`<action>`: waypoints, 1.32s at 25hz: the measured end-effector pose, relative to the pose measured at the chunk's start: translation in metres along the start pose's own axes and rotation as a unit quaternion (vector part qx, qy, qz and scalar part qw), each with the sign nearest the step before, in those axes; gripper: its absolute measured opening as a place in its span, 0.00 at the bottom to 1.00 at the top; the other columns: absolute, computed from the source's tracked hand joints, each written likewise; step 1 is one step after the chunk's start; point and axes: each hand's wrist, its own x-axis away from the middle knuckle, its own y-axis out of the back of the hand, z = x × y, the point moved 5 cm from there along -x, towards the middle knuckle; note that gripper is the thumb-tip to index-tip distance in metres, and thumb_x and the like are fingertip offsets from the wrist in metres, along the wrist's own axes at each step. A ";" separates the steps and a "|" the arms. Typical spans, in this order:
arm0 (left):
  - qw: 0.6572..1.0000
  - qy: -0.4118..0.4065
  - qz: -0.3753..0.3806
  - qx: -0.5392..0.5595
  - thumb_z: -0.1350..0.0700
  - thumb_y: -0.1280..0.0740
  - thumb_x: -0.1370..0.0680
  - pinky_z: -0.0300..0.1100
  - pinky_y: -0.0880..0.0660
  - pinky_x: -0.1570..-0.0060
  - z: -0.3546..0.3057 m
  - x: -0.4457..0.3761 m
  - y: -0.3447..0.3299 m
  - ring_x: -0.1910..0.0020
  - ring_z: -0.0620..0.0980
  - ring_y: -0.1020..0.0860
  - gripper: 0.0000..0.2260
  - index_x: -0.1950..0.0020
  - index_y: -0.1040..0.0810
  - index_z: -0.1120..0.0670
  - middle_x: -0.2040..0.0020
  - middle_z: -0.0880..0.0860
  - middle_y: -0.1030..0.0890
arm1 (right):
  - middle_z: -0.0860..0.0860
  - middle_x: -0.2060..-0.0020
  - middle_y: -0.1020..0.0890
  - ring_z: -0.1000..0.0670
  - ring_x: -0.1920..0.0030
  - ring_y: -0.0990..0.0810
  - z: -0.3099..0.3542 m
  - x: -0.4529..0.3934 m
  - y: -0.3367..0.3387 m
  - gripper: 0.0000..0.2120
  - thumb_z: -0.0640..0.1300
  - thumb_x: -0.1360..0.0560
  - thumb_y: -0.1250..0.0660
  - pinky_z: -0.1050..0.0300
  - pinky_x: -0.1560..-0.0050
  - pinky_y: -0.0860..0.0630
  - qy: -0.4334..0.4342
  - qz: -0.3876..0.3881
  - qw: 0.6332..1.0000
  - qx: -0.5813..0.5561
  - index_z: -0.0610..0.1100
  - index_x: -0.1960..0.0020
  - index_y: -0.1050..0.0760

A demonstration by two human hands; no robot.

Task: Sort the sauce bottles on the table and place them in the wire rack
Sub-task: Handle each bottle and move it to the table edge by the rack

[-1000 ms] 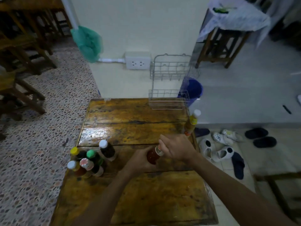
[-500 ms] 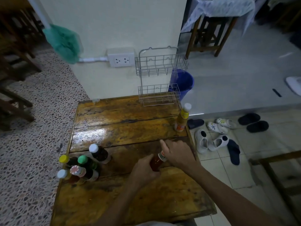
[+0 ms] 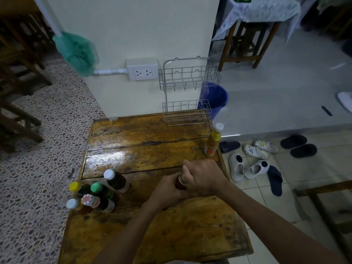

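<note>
Head view: we are gripping a red bottle (image 3: 181,183) with both hands, left hand (image 3: 167,193) wrapping its body, right hand (image 3: 203,176) clenching its top, above the table (image 3: 152,149) middle.

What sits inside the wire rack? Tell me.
Nothing shows in either basket of the wire rack; wall and table show through the wires. No part looks covered.
</note>
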 end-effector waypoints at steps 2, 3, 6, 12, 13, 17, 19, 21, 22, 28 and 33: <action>0.995 0.055 -0.039 -0.071 0.41 0.25 0.29 0.39 0.23 0.68 0.004 -0.001 -0.009 0.63 0.41 0.17 0.12 0.48 0.21 0.39 0.59 0.42 0.15 | 0.51 0.71 0.23 0.47 0.73 0.26 -0.010 0.007 -0.016 0.13 0.53 0.18 0.48 0.56 0.72 0.36 -0.095 0.016 0.995 -0.018 0.50 0.57 0.32; 0.987 0.080 -0.058 -0.126 0.42 0.26 0.27 0.41 0.23 0.67 0.006 -0.001 -0.012 0.62 0.42 0.17 0.12 0.45 0.21 0.41 0.58 0.43 0.16 | 0.50 0.69 0.23 0.46 0.71 0.24 -0.016 0.012 -0.025 0.14 0.54 0.18 0.49 0.57 0.70 0.36 -0.150 0.041 0.988 -0.025 0.50 0.56 0.31; 0.954 0.086 -0.101 -0.267 0.48 0.28 0.24 0.44 0.23 0.61 0.002 -0.002 -0.027 0.55 0.50 0.16 0.12 0.42 0.24 0.44 0.53 0.46 0.15 | 0.45 0.59 0.20 0.40 0.59 0.18 -0.030 0.026 -0.039 0.11 0.51 0.19 0.43 0.53 0.63 0.27 -0.211 0.147 0.966 0.029 0.45 0.48 0.27; 0.998 0.057 -0.016 -0.035 0.36 0.23 0.30 0.45 0.17 0.58 -0.007 -0.009 -0.023 0.55 0.42 0.17 0.20 0.43 0.25 0.38 0.50 0.43 0.17 | 0.50 0.72 0.24 0.48 0.74 0.25 -0.031 0.019 0.005 0.13 0.47 0.21 0.42 0.55 0.75 0.27 -0.182 0.011 0.982 0.048 0.46 0.62 0.27; 0.997 0.071 0.010 0.033 0.34 0.21 0.33 0.44 0.17 0.59 -0.003 -0.004 -0.020 0.56 0.43 0.16 0.23 0.44 0.24 0.38 0.51 0.43 0.16 | 0.52 0.74 0.27 0.52 0.76 0.29 -0.036 0.017 0.015 0.16 0.50 0.21 0.45 0.57 0.76 0.32 -0.210 -0.018 0.977 -0.011 0.48 0.66 0.30; 0.982 0.081 0.063 0.156 0.46 0.17 0.32 0.44 0.19 0.64 0.005 0.006 -0.013 0.61 0.48 0.15 0.21 0.44 0.22 0.41 0.53 0.46 0.16 | 0.57 0.74 0.30 0.58 0.76 0.35 -0.023 0.012 0.042 0.16 0.53 0.19 0.44 0.65 0.73 0.43 -0.092 -0.066 0.993 -0.041 0.52 0.64 0.32; 0.977 0.076 0.123 0.159 0.51 0.17 0.32 0.48 0.19 0.62 0.002 0.002 -0.009 0.60 0.52 0.16 0.22 0.42 0.21 0.42 0.52 0.50 0.15 | 0.55 0.70 0.27 0.55 0.72 0.33 -0.018 0.017 0.048 0.14 0.53 0.18 0.43 0.60 0.72 0.39 0.045 -0.066 0.997 -0.012 0.49 0.59 0.28; 0.972 0.075 0.177 0.132 0.52 0.17 0.32 0.51 0.18 0.58 0.000 -0.001 -0.004 0.57 0.52 0.15 0.22 0.42 0.20 0.42 0.51 0.49 0.15 | 0.52 0.68 0.27 0.53 0.69 0.33 -0.023 0.024 0.047 0.14 0.51 0.18 0.44 0.59 0.70 0.40 0.137 -0.071 0.988 0.027 0.47 0.58 0.28; 0.975 0.080 0.177 0.106 0.51 0.17 0.32 0.53 0.16 0.56 0.002 -0.002 -0.001 0.55 0.52 0.15 0.22 0.42 0.20 0.41 0.50 0.48 0.15 | 0.52 0.68 0.27 0.53 0.69 0.33 -0.028 0.027 0.045 0.13 0.50 0.18 0.45 0.60 0.68 0.42 0.142 -0.073 0.987 0.033 0.47 0.58 0.29; 0.981 0.101 0.082 -0.144 0.40 0.22 0.34 0.47 0.17 0.52 0.009 -0.004 -0.017 0.53 0.43 0.18 0.29 0.36 0.27 0.41 0.48 0.40 0.20 | 0.55 0.72 0.29 0.54 0.75 0.33 -0.052 0.059 -0.001 0.16 0.52 0.17 0.52 0.57 0.74 0.34 -0.167 -0.050 0.982 -0.070 0.48 0.58 0.33; 0.963 0.074 0.027 -0.257 0.36 0.26 0.30 0.44 0.22 0.53 0.009 -0.003 -0.054 0.47 0.44 0.21 0.25 0.37 0.29 0.40 0.44 0.41 0.20 | 0.49 0.68 0.24 0.47 0.70 0.26 -0.076 0.100 -0.034 0.14 0.48 0.15 0.49 0.51 0.68 0.26 -0.322 0.045 0.944 -0.054 0.47 0.54 0.30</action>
